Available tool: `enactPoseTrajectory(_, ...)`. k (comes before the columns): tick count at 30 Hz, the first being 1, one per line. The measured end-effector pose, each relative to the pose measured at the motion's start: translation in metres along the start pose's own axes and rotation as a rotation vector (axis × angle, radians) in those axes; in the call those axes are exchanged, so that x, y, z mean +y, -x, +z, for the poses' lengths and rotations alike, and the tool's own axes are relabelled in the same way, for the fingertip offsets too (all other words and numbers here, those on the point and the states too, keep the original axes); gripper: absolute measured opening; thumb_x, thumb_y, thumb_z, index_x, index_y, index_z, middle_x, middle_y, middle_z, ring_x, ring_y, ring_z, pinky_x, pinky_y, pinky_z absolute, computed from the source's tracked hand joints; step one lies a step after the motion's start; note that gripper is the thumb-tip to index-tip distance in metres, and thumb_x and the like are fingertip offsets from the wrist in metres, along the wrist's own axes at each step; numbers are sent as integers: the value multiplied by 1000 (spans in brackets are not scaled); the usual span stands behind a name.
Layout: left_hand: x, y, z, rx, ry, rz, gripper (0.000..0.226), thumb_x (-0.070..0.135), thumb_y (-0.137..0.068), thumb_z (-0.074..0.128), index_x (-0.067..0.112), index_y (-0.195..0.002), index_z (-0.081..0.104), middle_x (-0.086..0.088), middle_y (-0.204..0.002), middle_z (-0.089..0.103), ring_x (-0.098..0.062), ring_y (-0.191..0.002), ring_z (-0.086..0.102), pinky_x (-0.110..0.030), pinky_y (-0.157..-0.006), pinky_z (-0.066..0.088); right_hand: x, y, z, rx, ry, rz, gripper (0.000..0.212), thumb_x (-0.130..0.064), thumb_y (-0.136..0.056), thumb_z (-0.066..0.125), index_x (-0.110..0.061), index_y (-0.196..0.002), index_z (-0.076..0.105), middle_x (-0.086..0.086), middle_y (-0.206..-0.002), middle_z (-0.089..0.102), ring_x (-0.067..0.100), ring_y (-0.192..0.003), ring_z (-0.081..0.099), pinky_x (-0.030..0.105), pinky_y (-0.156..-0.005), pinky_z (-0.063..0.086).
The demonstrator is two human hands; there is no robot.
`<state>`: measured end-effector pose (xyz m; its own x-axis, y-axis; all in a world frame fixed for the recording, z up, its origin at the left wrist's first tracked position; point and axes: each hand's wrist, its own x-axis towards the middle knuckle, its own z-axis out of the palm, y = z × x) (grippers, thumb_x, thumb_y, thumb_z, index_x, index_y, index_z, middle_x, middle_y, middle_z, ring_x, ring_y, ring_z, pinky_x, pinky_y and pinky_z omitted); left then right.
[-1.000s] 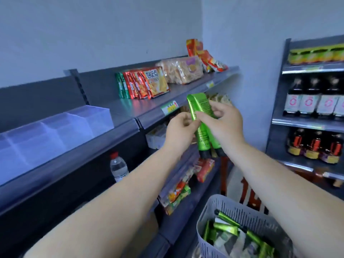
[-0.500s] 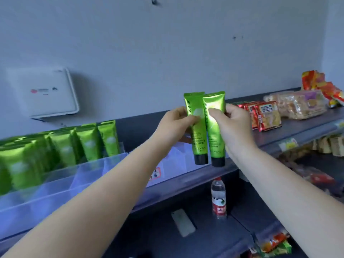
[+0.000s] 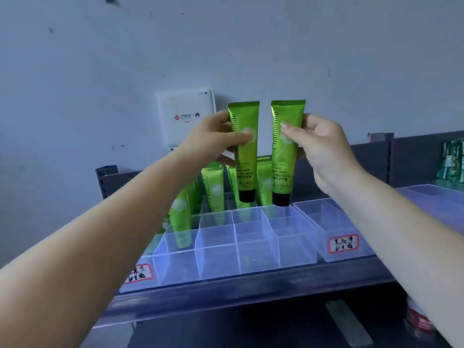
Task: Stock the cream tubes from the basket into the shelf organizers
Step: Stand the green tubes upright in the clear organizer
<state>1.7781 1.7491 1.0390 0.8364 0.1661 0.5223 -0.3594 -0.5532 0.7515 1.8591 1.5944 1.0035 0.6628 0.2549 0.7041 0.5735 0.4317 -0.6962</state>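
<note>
Grey wall (image 3: 251, 46) with white wall box (image 3: 184, 116); dark shelf (image 3: 251, 292); clear shelf organizer (image 3: 226, 244), front cells open, green tubes (image 3: 216, 189) upright at rear; left hand (image 3: 213, 140) pinches left cream tube (image 3: 244, 146), right hand (image 3: 324, 146) pinches right cream tube (image 3: 285, 149), both cap-down above organizer, apart.

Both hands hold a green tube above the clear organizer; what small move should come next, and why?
Probably lower both: the left hand and right hand each hold a cream tube upright, cap down, above the clear organizer, whose front compartments look empty.
</note>
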Motion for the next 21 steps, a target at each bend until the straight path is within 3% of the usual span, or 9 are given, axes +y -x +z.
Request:
enactPoseTrajectory(3, -9, -2, -25, 3, -70, -18, 28, 13, -83, 67, 9, -109, 59, -6, -89, 67, -17, -68, 63, -37, -68, 58, 12, -5, 22, -71, -18, 20, 13, -5, -87, 60, -17, -85, 65, -11, -71, 69, -3, -66, 63, 11, -63, 48)
enactPoseTrajectory(8, -25, -7, -50, -1, -85, -5, 17, 3, -81, 67, 15, -91, 61, -3, -81, 67, -19, -68, 64, -35, -67, 58, 32, -11, 48, -129, -39, 53, 13, -5, -85, 62, -17, -88, 65, -7, -78, 71, 3, -73, 66, 16, -67, 51)
enactPoseTrajectory(15, -41, -16, -62, -14, -119, -19, 26, -1, -77, 69, 15, -91, 55, -20, -92, 67, -32, -76, 63, -42, -72, 57, 55, -18, 63, -163, -6, 84, 15, -6, -82, 66, -18, -91, 65, -3, -86, 70, 7, -76, 67, 21, -74, 53)
enactPoseTrajectory(18, -46, -19, -61, 50, -115, -67, 22, 1, -76, 71, 17, -81, 56, -6, -67, 70, -28, -65, 62, -37, -68, 57, 60, -19, 65, -174, -1, 103, 15, -4, -81, 66, -18, -88, 65, -3, -83, 69, 6, -71, 67, 20, -69, 53)
enactPoseTrajectory(21, -49, -22, -62, 56, -185, -96, 18, 7, -76, 74, 13, -75, 57, 4, -51, 65, -12, -47, 59, -29, -62, 58, 66, -19, 65, -161, -4, 111, 16, -3, -80, 68, -18, -86, 65, -3, -81, 69, 6, -70, 67, 20, -67, 53)
